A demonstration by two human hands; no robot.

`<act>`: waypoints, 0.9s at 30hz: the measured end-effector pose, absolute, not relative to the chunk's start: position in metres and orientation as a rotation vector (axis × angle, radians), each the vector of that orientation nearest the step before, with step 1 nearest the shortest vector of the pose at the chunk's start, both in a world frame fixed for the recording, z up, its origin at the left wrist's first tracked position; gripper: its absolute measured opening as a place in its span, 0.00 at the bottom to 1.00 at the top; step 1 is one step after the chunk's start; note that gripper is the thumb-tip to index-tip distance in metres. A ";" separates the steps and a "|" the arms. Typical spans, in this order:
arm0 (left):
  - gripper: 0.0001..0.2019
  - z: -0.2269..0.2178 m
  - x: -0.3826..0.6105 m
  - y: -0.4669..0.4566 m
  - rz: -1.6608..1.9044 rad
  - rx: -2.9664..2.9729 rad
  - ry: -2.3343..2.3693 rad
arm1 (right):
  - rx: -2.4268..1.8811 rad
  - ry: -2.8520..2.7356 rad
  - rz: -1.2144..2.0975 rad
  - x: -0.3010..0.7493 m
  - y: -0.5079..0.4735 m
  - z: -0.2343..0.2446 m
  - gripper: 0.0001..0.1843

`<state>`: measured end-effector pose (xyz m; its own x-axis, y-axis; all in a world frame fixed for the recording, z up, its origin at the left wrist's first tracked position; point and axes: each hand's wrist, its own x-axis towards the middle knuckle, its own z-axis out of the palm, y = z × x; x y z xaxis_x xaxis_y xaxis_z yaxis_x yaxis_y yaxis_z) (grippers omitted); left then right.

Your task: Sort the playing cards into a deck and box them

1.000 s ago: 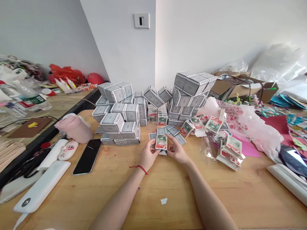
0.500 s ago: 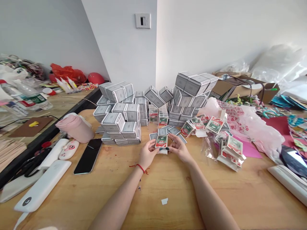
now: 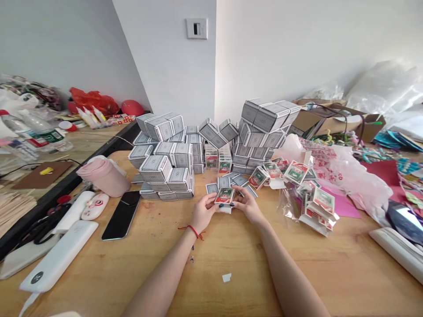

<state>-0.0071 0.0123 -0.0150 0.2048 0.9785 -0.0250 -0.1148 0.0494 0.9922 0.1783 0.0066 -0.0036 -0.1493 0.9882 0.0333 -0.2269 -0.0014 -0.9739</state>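
Between my hands is a red and green playing card box (image 3: 225, 196), with a white flap showing at its near edge. My left hand (image 3: 204, 211) grips its left side, and a red string bracelet is on that wrist. Fingers and thumb of my right hand (image 3: 246, 206) close on the right side of the same box. Just beyond it, several grey-backed playing cards (image 3: 238, 179) lie spread on the table. To the right sit more red and green card boxes (image 3: 296, 171), some with flaps up.
Stacks of grey-patterned card packs (image 3: 167, 171) stand back left, with another tall stack (image 3: 264, 132) back right. A phone (image 3: 121, 215), power bank (image 3: 59, 255) and pink cup (image 3: 105, 176) lie left. Crumpled plastic bags (image 3: 357, 171) lie right. A paper scrap (image 3: 226, 277) is near the front.
The card box between my hands has tipped slightly, its far edge a little lower in view. Both hands keep nearly the same place and hold.
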 end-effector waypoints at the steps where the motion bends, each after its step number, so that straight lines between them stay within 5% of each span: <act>1: 0.23 -0.015 -0.007 0.013 1.085 1.189 0.987 | -0.944 -1.145 1.410 0.178 0.007 -0.004 0.32; 27: 0.18 0.007 -0.011 0.008 1.068 1.034 0.901 | -0.894 -1.003 1.465 0.178 0.007 0.003 0.31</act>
